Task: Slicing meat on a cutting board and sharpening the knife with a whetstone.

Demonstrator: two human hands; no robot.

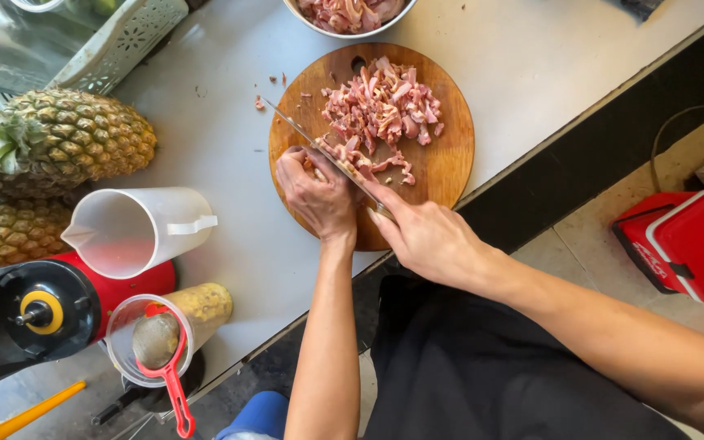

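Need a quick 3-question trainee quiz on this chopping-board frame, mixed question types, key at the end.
1. True or false: the right hand grips the knife, whose blade lies across the round wooden board.
2. Multiple choice: what does the left hand press down on? A) a pineapple B) strips of meat on the board C) the white jug
3. Short answer: what stands on the counter just left of the board, below the upper pineapple?

Key:
1. True.
2. B; the chopped meat is piled beyond the blade.
3. The white plastic jug, lying on its side with its mouth toward the camera.
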